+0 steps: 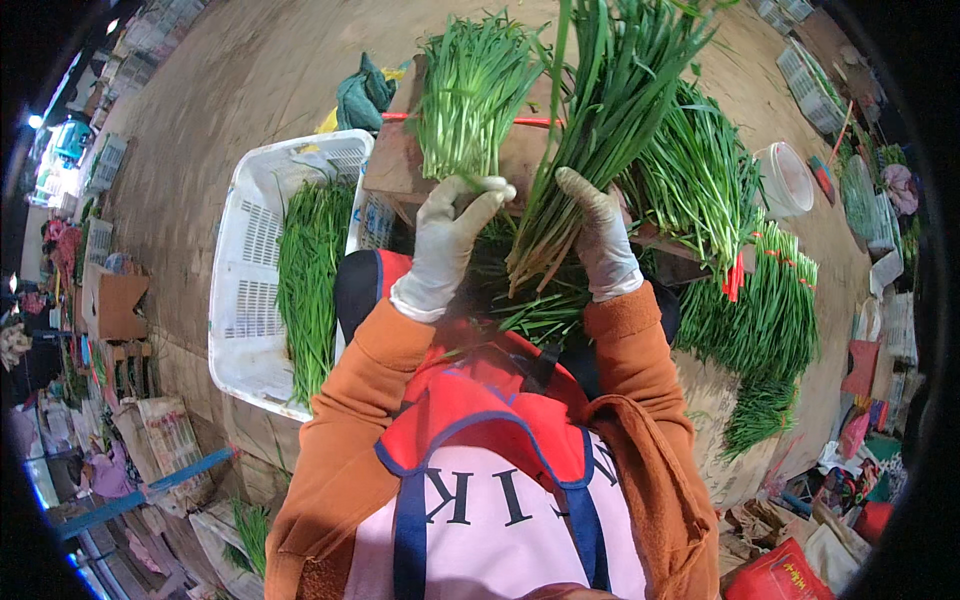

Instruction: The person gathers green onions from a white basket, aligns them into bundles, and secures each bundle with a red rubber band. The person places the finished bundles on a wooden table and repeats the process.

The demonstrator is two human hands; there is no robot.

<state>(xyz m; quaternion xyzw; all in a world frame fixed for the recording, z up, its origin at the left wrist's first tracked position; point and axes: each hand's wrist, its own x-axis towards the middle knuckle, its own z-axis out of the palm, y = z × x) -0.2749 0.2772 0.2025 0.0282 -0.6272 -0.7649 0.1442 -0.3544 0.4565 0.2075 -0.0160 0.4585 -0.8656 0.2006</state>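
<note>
White gloves cover both hands. My right hand (604,232) grips a loose bunch of long green leafy stalks, likely garlic chives (607,112), with the pale brownish stem ends pointing down toward my lap. My left hand (450,240) is raised beside it, thumb and fingertips brought together around a small bit of green leaf. Just beyond the left hand, a sorted bunch of chives (476,105) with pale stems lies on a wooden board (390,161). Another pile of chives (690,172) lies to the right of the held bunch. Loose leaves (547,319) lie over my lap.
A white plastic crate (251,262) holding chives stands at the left. Bundles tied with red bands (780,300) are stacked on the floor at the right. Red ties (733,279) hang at the board's right edge, near a white bucket (786,180). A green sack (365,97) lies behind the crate.
</note>
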